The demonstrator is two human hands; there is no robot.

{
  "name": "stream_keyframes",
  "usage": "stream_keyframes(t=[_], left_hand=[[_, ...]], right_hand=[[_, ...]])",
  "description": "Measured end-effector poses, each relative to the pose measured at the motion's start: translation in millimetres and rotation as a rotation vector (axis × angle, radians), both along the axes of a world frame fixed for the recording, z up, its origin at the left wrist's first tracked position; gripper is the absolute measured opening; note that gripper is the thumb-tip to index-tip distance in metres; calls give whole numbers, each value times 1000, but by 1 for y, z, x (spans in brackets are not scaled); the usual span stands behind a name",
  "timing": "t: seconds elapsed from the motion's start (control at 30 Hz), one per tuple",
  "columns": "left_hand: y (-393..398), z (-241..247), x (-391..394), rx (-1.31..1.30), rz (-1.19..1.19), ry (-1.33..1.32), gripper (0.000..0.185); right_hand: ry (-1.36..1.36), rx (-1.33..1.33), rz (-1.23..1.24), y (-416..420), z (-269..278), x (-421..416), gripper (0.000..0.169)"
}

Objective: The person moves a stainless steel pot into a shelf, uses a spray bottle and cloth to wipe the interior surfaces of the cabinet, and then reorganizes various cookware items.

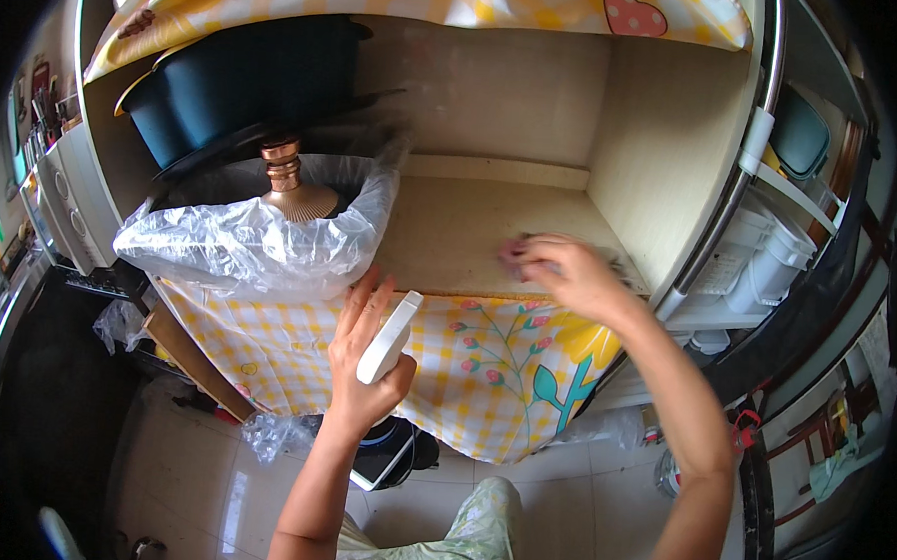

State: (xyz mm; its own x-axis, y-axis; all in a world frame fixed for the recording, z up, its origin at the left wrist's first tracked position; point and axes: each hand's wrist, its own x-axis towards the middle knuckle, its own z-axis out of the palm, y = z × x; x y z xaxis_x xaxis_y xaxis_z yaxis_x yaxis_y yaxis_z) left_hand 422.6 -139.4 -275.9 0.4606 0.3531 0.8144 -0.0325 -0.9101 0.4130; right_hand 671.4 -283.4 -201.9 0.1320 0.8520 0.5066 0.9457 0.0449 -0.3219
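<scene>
My right hand (569, 274) presses a crumpled purplish cloth (515, 259) to the wooden shelf board (451, 227), near the board's front right; motion blurs both. At the front edge of the shelf, my left hand (366, 351) grips a white trigger spray bottle (390, 339). Its fingers point up toward a clear plastic bag (269, 253), and the bottle's body is mostly hidden. That bag wraps a dark vessel on the left of the shelf, with a ribbed copper-coloured knob (298, 195) sticking out of it.
A large dark blue pot (239, 83) leans behind the bag. Yellow checked cloth (460, 3) hangs above, and another checked curtain (482, 371) drapes below the board. White buckets (765, 256) stand on a rack at right. Beneath the curtain, a dark object (403, 451) sits on the tiled floor.
</scene>
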Motion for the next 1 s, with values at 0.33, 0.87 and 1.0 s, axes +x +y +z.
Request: stream_keyframes(t=[0.33,0.87,1.0], left_hand=[[0,-6,-10,-13,1,12,65],[-12,-12,-15,-57,19,-25,68],[-12,-11,-15,-90,-18,-31,66]], right_hand=[[135,-173,148,31,1,-20,20],[100,-119,510,64,-7,-11,25],[217,-232,165,-16,13,22,24]])
